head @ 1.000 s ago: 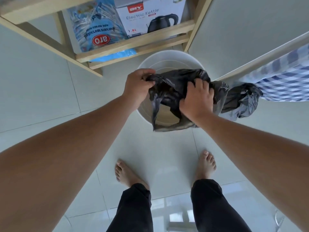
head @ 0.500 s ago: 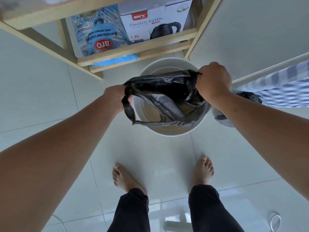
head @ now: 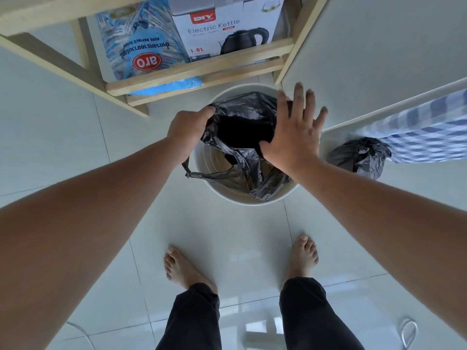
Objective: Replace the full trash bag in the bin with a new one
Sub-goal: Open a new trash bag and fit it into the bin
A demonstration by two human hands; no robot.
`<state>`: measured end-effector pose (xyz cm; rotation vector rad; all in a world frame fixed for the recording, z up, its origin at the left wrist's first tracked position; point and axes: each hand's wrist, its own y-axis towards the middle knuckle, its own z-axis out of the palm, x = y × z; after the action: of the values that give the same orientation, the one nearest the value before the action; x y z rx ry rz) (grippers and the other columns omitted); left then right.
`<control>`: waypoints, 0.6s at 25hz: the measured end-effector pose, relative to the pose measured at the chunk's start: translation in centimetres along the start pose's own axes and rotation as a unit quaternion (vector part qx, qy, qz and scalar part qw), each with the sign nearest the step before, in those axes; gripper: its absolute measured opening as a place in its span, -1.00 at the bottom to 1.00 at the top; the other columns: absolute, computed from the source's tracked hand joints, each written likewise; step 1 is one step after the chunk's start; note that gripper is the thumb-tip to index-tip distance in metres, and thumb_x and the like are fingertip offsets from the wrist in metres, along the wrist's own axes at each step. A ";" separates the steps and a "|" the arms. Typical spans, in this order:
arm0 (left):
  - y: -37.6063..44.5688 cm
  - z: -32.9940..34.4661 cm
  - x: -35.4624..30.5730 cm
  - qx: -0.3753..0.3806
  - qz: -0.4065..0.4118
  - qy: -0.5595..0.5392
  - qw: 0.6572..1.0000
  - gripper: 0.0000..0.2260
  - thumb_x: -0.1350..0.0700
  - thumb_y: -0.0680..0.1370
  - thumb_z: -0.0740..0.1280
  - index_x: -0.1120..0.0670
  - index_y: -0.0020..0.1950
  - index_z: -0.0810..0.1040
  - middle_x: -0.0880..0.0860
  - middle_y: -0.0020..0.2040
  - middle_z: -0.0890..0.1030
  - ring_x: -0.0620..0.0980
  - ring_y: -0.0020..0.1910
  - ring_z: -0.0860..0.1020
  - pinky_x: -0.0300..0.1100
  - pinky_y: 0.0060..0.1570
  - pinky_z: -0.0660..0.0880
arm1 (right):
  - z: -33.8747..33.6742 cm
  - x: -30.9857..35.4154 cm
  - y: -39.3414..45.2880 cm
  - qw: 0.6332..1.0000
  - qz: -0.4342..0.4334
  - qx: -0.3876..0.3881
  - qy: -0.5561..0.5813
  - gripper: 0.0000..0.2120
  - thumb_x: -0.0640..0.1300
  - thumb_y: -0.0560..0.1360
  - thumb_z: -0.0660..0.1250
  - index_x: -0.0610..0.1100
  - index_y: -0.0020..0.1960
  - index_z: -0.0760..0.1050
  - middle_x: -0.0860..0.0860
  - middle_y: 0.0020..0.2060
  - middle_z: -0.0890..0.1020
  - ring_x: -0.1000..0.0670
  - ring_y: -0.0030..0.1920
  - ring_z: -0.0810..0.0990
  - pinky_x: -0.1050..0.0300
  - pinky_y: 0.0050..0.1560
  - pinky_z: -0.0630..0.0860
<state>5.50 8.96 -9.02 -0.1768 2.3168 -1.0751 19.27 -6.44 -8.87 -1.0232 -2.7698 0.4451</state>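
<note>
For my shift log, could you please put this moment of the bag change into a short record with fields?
bin: white round bin on the tiled floor, below a wooden shelf
new bag: black bag opened over the bin mouth, one handle loop draped outside the near-left rim, not yet fitted around it
left hand: left hand grips the bag's left edge
right hand: right hand open, fingers spread, palm at the bag's right edge
full bag: tied black bag on the floor right of the bin
</note>
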 end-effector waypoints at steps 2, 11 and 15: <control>0.7 0.0 -0.1 -0.002 0.041 0.056 0.998 -0.55 -0.17 0.57 0.23 0.08 -0.39 0.31 0.02 -0.42 0.33 -0.01 -0.46 0.30 -0.14 -0.32 0.30 | 0.5 -0.7 1.3 0.999 0.033 -0.014 -0.022 -0.21 -0.08 0.34 0.43 -0.15 0.49 0.19 -0.22 0.48 0.16 -0.29 0.45 0.18 -0.28 0.38 0.21; 6.4 -1.4 -2.5 -0.096 0.144 0.168 0.970 -0.44 -0.30 0.49 0.30 0.07 -0.50 0.28 0.05 -0.53 0.34 0.06 -0.53 0.34 -0.15 -0.40 0.27 | -2.8 -3.9 11.8 0.992 -0.076 -0.101 -0.004 -0.73 -0.43 0.47 0.18 -0.31 0.09 0.57 -0.30 0.05 0.51 -0.35 -0.01 0.56 -0.07 -0.07 0.51; 9.2 -0.2 -2.4 -0.052 0.160 0.259 0.951 -0.67 -0.09 0.51 0.36 0.17 -0.19 0.65 0.15 -0.26 0.62 0.17 -0.23 0.57 -0.12 -0.28 0.39 | -2.0 -4.7 13.4 0.990 -0.062 0.010 -0.126 -0.73 -0.46 0.45 0.24 -0.39 0.13 0.52 -0.35 0.11 0.53 -0.38 0.12 0.56 -0.12 0.02 0.53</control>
<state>8.47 16.07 -14.61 0.4845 2.7355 -0.9082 31.42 0.58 -11.59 -0.8368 -3.0218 0.6212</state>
